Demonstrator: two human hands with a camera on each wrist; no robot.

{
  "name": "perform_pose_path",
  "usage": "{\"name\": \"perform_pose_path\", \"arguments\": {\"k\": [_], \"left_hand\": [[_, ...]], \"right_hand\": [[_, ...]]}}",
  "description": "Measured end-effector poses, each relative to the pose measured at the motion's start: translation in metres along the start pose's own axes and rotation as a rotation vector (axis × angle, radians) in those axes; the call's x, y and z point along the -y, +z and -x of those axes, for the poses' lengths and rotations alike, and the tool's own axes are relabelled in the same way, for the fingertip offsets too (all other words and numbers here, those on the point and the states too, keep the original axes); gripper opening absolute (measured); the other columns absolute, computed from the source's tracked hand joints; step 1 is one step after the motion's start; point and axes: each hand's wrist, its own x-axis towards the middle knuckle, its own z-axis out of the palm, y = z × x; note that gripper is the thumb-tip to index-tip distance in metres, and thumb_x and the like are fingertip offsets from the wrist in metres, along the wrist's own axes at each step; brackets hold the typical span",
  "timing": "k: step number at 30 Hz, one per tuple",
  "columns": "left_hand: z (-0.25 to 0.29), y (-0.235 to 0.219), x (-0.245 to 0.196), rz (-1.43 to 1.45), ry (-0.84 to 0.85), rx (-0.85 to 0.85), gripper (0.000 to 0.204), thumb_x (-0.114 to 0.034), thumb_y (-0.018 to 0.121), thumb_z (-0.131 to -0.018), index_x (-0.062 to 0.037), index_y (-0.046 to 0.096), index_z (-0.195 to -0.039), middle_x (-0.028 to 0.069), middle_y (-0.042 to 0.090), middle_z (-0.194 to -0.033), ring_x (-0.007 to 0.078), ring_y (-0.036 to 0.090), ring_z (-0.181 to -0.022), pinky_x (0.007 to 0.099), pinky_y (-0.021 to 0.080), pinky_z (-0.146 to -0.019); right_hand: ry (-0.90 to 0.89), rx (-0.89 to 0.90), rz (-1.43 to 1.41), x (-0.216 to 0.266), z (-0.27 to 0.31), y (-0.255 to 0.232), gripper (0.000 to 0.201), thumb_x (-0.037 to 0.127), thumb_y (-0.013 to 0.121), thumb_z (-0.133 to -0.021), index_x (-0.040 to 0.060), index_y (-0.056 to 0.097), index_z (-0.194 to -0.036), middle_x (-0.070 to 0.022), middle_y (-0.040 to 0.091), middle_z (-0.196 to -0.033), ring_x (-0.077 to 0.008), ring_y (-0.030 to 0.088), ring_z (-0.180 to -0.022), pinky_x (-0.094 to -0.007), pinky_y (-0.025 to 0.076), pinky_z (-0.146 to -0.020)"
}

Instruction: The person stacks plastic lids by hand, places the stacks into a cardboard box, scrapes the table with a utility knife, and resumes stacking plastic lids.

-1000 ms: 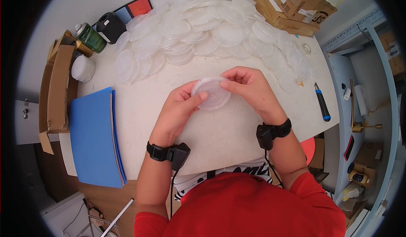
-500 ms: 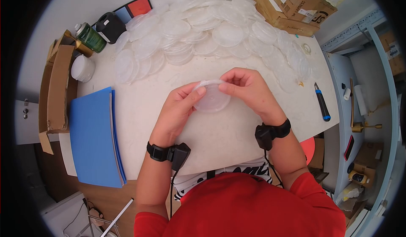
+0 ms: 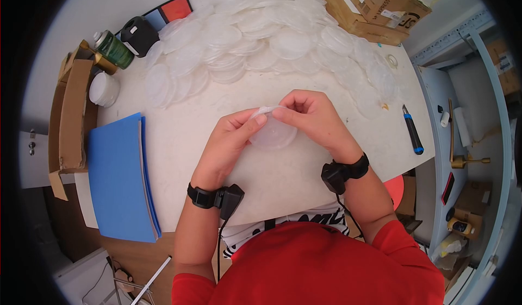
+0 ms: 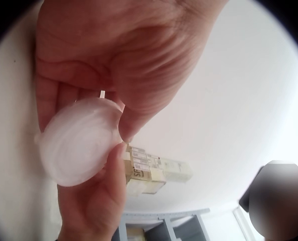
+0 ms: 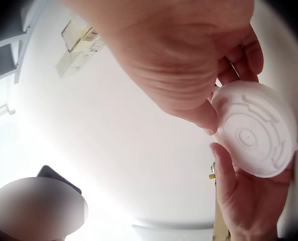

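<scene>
A round translucent plastic lid (image 3: 274,135) is held up over the near middle of the table, its face tilted toward the wearer. My left hand (image 3: 229,136) pinches its far left rim, thumb on the near side and fingers behind. At the far rim, close beside that thumb, the right hand (image 3: 316,119) pinches with thumb and forefinger. Raised rings and ridges show on the lid (image 5: 256,133) in the right wrist view. From the left wrist, the lid (image 4: 78,145) looks cloudy, with the fingers partly hidden behind it.
A wide heap of similar lids (image 3: 223,36) covers the back of the table (image 3: 190,196). On the left are a blue folder (image 3: 117,180), a cardboard box (image 3: 73,120) and a white tub (image 3: 104,89). A utility knife (image 3: 413,131) lies at right, below cartons (image 3: 375,17).
The lid has tipped, its near edge swinging toward the wearer. The left thumb has shifted from the lid's face up to its far rim, and the right hand has come slightly left.
</scene>
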Motion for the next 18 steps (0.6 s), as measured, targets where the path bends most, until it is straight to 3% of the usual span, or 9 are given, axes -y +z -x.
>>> {"name": "perform_pose_path", "arguments": {"k": [6, 11, 18], "left_hand": [[-0.002, 0.013, -0.006, -0.023, 0.013, 0.007, 0.034, -0.026, 0.067, -0.102, -0.0006, 0.072, -0.124, -0.0005, 0.072, -0.104, 0.0069, 0.061, -0.094, 0.0245, 0.048, -0.084], [0.003, 0.014, -0.007, -0.018, 0.032, 0.022, 0.036, -0.017, 0.067, -0.101, 0.0025, 0.064, -0.132, 0.0050, 0.072, -0.115, 0.0110, 0.066, -0.102, 0.0286, 0.052, -0.093], [0.003, 0.011, -0.007, -0.015, 0.000, 0.055, 0.034, -0.014, 0.067, -0.101, 0.0033, 0.064, -0.129, 0.0060, 0.072, -0.116, 0.0121, 0.068, -0.103, 0.0287, 0.054, -0.091]], "right_hand": [[0.014, 0.005, -0.018, -0.001, 0.000, 0.000, 0.020, 0.019, 0.077, -0.094, 0.0002, 0.071, -0.089, 0.0018, 0.068, -0.080, -0.0045, 0.058, -0.072, -0.0223, 0.047, -0.064], [-0.012, -0.054, -0.032, -0.009, -0.003, 0.000, 0.020, 0.019, 0.076, -0.094, -0.0005, 0.071, -0.090, 0.0007, 0.068, -0.080, -0.0050, 0.058, -0.072, -0.0227, 0.048, -0.064], [-0.041, -0.082, -0.077, -0.009, -0.004, 0.000, 0.022, 0.020, 0.076, -0.095, -0.0020, 0.071, -0.092, 0.0000, 0.069, -0.081, -0.0050, 0.059, -0.073, -0.0225, 0.048, -0.065]]}}
